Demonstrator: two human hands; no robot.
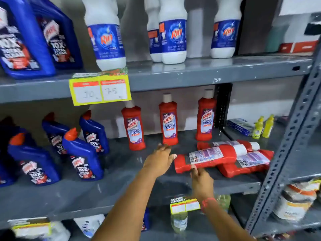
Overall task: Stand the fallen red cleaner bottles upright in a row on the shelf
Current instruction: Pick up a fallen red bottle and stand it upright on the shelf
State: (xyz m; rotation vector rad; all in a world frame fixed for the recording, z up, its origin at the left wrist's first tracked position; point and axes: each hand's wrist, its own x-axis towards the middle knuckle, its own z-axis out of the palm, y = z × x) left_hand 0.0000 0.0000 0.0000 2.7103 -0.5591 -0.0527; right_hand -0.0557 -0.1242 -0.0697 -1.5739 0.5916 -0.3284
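Shelf (pixel 121 171): grey painted metal, smooth, slight sheen, reflects the bottles. Perforated upright (pixel 284 153): same grey metal, matt. Red cleaner bottles (pixel 169 122): glossy plastic, paper-look printed labels, matt pale caps. Blue bottles (pixel 83 153): glossy plastic, red caps. White bottles (pixel 173 32): smooth plastic, shiny blue film labels. Price tag (pixel 100 91): yellow paper.

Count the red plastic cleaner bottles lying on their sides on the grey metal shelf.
3, piled at the shelf's right end: a front one on top, one beneath it nearer the edge, one behind. More may be hidden underneath.
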